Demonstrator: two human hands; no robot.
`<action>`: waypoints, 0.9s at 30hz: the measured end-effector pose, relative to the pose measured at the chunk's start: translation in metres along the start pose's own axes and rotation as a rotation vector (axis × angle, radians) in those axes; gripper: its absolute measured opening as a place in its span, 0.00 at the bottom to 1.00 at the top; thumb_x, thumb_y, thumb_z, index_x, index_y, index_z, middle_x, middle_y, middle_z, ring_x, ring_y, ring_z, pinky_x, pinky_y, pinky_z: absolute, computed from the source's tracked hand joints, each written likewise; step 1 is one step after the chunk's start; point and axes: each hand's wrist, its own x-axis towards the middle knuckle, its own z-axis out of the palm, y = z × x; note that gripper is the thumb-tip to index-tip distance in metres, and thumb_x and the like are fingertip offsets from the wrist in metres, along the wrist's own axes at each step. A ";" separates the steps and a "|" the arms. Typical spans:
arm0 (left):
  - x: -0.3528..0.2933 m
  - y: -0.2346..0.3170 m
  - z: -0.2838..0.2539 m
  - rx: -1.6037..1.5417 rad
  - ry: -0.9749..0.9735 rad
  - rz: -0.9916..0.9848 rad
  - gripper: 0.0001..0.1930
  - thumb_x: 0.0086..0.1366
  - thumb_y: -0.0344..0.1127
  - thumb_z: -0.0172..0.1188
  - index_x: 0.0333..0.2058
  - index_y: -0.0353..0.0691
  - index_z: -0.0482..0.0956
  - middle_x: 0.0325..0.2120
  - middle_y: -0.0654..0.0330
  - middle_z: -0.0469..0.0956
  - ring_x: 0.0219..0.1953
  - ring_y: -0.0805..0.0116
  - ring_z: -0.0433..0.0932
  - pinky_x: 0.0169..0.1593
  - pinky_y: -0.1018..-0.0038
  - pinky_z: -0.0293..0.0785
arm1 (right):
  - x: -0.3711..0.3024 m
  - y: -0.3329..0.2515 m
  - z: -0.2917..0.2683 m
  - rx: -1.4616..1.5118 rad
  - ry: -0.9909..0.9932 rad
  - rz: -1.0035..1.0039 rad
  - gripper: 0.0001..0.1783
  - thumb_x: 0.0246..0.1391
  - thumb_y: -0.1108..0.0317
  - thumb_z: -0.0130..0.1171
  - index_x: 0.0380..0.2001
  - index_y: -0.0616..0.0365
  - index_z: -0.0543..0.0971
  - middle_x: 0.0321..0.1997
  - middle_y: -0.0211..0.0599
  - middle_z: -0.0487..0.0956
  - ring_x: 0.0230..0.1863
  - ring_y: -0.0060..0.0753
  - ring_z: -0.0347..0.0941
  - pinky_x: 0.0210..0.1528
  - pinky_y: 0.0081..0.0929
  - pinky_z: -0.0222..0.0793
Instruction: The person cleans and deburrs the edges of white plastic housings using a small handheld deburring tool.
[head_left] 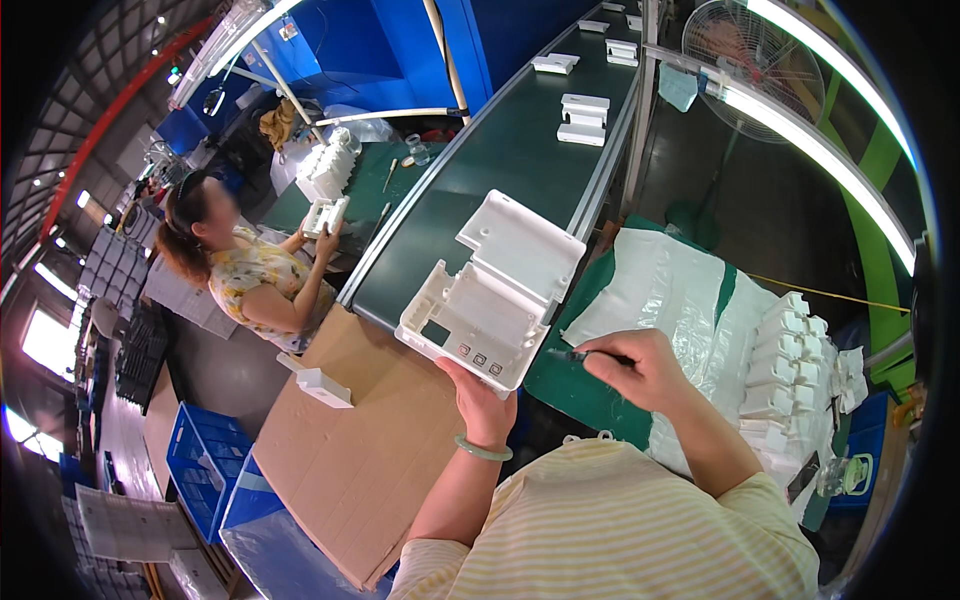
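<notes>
Head view: left hand (482, 402) grips the near edge of an opened white plastic housing (490, 310) from below, fingers closed on it, the hollow side facing up, presumably to expose the interior and rim. Right hand (640, 372) has its fingers curled around a small dark tool (601, 357), tip near the housing's right edge, contact unclear; white parts (783, 372) sit on white sheeting (650, 290), probably as scuff protection.

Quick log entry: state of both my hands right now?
Left hand: holding the open white plastic housing.
Right hand: closed on a small dark hand tool.
</notes>
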 end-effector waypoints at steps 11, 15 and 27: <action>-0.003 0.000 0.009 -0.017 0.028 -0.039 0.38 0.67 0.66 0.35 0.66 0.45 0.50 0.61 0.65 0.59 0.61 0.66 0.61 0.61 0.69 0.60 | -0.001 -0.014 0.004 -0.150 -0.005 -0.027 0.11 0.52 0.60 0.64 0.31 0.56 0.83 0.21 0.35 0.79 0.19 0.33 0.73 0.22 0.25 0.66; -0.002 -0.003 0.016 -0.015 0.083 -0.027 0.38 0.67 0.66 0.35 0.66 0.44 0.50 0.61 0.64 0.58 0.61 0.66 0.61 0.61 0.69 0.59 | -0.004 -0.010 0.007 -0.174 -0.041 -0.066 0.11 0.52 0.60 0.63 0.32 0.57 0.83 0.19 0.36 0.78 0.17 0.31 0.71 0.20 0.24 0.63; -0.005 -0.020 0.002 0.463 0.157 0.271 0.40 0.68 0.65 0.28 0.65 0.36 0.45 0.63 0.53 0.52 0.63 0.61 0.56 0.65 0.68 0.51 | -0.009 -0.009 0.007 -0.226 -0.051 -0.111 0.13 0.53 0.59 0.62 0.31 0.57 0.83 0.18 0.35 0.77 0.16 0.32 0.70 0.19 0.25 0.62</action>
